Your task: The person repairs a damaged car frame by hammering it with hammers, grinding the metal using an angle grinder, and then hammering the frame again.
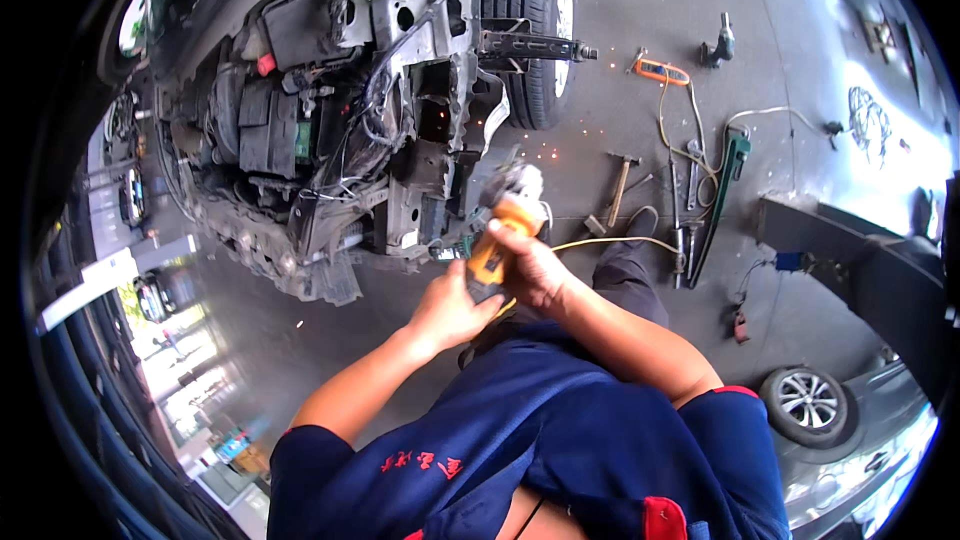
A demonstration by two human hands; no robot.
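Observation:
Both of my hands hold an orange and black angle grinder (494, 256). My left hand (452, 308) wraps round its dark rear end. Farther forward, my right hand (534, 265) grips the orange body near the head. The grinder's metal head is blurred and lies against or close to the torn sheet metal of a stripped car front (432, 165); I cannot tell whether the disc touches it. Orange sparks (545, 154) fly over the floor beyond the head. A yellow cord (610, 240) runs off to the right of the grinder.
A car wheel (530, 30) stands beyond the cut metal. On the floor at right lie a hammer (622, 188), a green pipe wrench (722, 202), an orange power strip (662, 72) and a drill-like tool (720, 40), with loose cords. A dark lift arm (850, 250) juts in from the right.

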